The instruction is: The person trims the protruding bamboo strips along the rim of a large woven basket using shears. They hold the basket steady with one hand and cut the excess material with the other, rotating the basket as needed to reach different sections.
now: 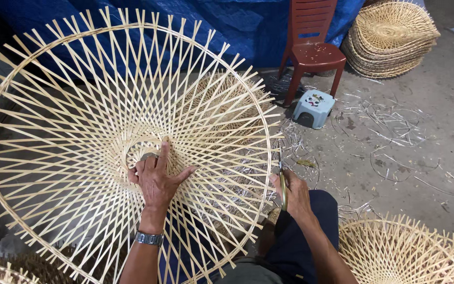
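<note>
Pale split bamboo makes up the large open-weave frame (80, 105) that fills the left of the view: thin slats cross in a spiral lattice from a small central ring out to a hoop at the rim, with slat ends poking past it. It stands tilted in front of the seated person, resting against their lap. I judge it light for its size, springy rather than stiff, and easy to crack at the thin slat ends; the hub or the hoop look like the safest places to take hold.

The left hand (156, 179) lies flat on the weave just beside the central ring, its fingers (163, 152) spread and pressing on the slats, thumb out to the side, gripping nothing; a metal watch (149, 239) sits on that wrist. The right hand (292, 197) is near the frame's right rim, its fingers wrapped around a slim tool (282, 181) with a yellowish handle and a narrow point upward, perhaps a blade or snips; I cannot tell which.

Trimmed slivers litter the concrete floor (421, 173). A red plastic chair (313, 47), a small grey stool (313, 108), a blue tarpaulin (248, 26) and a stack of finished frames (392, 37) stand beyond.
</note>
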